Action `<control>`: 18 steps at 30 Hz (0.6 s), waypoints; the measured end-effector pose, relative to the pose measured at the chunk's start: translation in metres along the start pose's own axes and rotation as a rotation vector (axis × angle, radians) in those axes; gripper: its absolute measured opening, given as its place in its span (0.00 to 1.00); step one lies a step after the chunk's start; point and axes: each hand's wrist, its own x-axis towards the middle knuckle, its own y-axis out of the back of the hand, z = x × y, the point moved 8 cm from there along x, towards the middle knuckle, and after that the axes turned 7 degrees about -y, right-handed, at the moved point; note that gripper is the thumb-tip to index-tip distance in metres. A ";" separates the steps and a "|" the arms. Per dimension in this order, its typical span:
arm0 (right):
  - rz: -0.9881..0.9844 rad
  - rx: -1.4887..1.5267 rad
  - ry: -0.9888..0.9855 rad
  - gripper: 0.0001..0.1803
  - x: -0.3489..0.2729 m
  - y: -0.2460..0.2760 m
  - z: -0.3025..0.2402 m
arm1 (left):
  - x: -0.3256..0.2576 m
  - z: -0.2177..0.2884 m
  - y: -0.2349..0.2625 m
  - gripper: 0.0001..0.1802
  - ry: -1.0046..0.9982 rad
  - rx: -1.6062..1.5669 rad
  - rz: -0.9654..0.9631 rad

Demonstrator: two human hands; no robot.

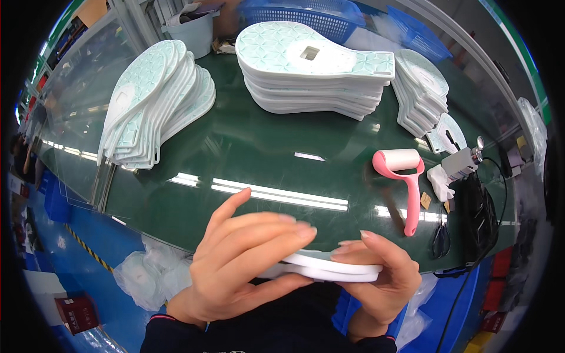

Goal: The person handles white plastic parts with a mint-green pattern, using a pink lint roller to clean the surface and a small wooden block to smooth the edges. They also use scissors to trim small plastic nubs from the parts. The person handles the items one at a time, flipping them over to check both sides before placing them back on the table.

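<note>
Close in front of me, a white plastic part (pixel 335 267) with a rounded edge is held level, seen nearly edge-on as two thin layers. My right hand (pixel 382 276) grips its right end, thumb and fingers on either face. My left hand (pixel 241 259) wraps the left end, its thumb along the lower edge and its long fingers stretched over the top, one raised. The left fingers cover much of the part. Farther right on the green table lies a pink-handled sticky roller (pixel 412 200) with a white drum.
Paddle-shaped white and mint panels stand in a left stack (pixel 147 100), a centre stack (pixel 312 65) and a right stack (pixel 421 88). Small snips (pixel 440 240), a metal device (pixel 462 162) and a black cable (pixel 491 247) lie right. Blue baskets (pixel 303 17) stand behind.
</note>
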 end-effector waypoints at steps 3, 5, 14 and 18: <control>-0.023 0.009 -0.036 0.25 -0.001 0.000 -0.001 | -0.004 0.000 0.000 0.18 -0.035 -0.084 -0.046; -0.029 0.028 -0.087 0.23 -0.001 0.000 0.001 | -0.003 -0.002 -0.002 0.13 0.011 -0.162 -0.058; -0.193 0.012 -0.010 0.17 0.001 -0.005 0.002 | -0.004 0.001 -0.004 0.08 0.071 -0.201 -0.129; -0.038 -0.199 0.045 0.17 0.012 0.028 0.011 | -0.007 0.005 0.002 0.09 -0.010 -0.202 -0.146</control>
